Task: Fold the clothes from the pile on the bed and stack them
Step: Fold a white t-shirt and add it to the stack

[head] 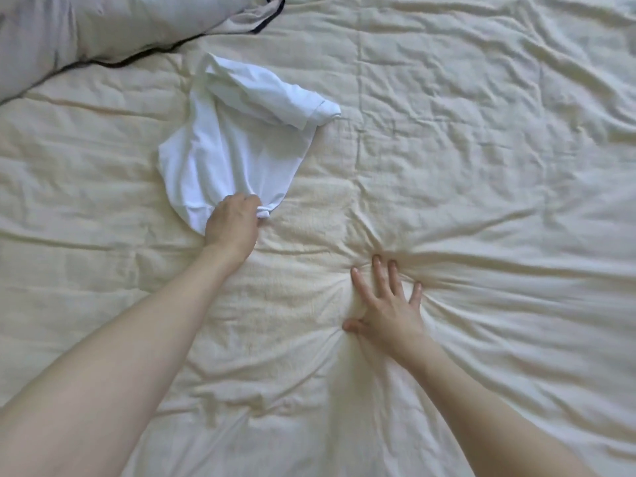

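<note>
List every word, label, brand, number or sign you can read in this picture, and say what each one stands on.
None: no readable text shows anywhere in the head view.
The white T-shirt, held by the left hand, shows plain fabric, with no print or tag visible.
The cream duvet, pressed by the right hand, is unmarked.
The grey pillow shows only dark piping, no lettering.

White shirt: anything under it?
The white shirt lies crumpled on the cream bedcover, gripped by the left hand. Whatever is beneath stays hidden.
</note>
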The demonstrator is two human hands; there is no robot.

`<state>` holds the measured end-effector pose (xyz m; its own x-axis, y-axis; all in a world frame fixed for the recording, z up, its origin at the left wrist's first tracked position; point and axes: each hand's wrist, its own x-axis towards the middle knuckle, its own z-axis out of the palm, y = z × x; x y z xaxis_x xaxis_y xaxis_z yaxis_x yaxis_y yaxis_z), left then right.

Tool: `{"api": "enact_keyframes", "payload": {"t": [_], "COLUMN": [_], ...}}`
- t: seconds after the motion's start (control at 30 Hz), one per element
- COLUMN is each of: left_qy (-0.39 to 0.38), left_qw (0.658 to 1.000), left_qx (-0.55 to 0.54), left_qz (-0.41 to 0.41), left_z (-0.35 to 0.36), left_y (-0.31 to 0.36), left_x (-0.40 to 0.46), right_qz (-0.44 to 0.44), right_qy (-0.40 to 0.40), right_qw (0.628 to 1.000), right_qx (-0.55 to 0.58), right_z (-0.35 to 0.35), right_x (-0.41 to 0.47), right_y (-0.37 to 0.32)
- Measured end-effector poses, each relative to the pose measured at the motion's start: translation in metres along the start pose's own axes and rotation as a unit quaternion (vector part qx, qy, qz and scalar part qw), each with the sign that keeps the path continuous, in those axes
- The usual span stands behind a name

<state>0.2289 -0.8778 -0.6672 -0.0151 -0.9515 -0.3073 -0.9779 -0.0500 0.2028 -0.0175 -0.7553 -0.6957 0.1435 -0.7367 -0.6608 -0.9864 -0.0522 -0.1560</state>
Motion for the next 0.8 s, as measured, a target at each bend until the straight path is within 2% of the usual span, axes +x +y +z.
{"api": "enact_keyframes", "payload": {"t": [0.1,0.23,0.37,0.43,0.5,0.57,0.67,0.73,0.8], "left_qy": [0.026,0.008,-0.049,-0.076,-0.077,-0.063,-0.041,-0.038,-0.033], "left_qw": [0.998,0.989,0.961,0.946,0.928,0.895,0.84,0.838,0.838], "left_qx": [-0.04,-0.127,-0.248,-0.295,-0.344,-0.415,-0.509,-0.518,-0.525], "left_qz": [-0.04,-0.074,-0.112,-0.108,-0.124,-0.153,-0.182,-0.167,-0.142], "left_z": [-0.004,-0.009,-0.009,-0.01,-0.017,-0.034,-0.069,-0.094,-0.115], "left_y": [0.004,0.009,0.026,0.036,0.042,0.043,0.045,0.052,0.061], "left_x": [-0.004,-0.033,-0.091,-0.126,-0.156,-0.178,-0.207,-0.231,-0.251], "right_qz": [0.0,0.005,0.012,0.0,-0.027,-0.051,-0.048,-0.056,-0.076], "right_qy": [0.004,-0.009,-0.057,-0.054,-0.023,0.007,-0.003,0.008,0.059], "right_qw": [1.0,1.0,0.998,0.995,0.976,0.941,0.879,0.862,0.851], "right_qx": [-0.007,-0.001,0.027,0.088,0.216,0.335,0.474,0.505,0.517], "right_z": [-0.001,-0.006,-0.028,-0.038,-0.046,-0.051,-0.058,-0.065,-0.076], "right_x": [0.003,0.005,0.0,-0.019,-0.051,-0.093,-0.155,-0.189,-0.214], "right_y": [0.001,0.0,-0.005,-0.011,-0.02,-0.036,-0.064,-0.082,-0.094]}}
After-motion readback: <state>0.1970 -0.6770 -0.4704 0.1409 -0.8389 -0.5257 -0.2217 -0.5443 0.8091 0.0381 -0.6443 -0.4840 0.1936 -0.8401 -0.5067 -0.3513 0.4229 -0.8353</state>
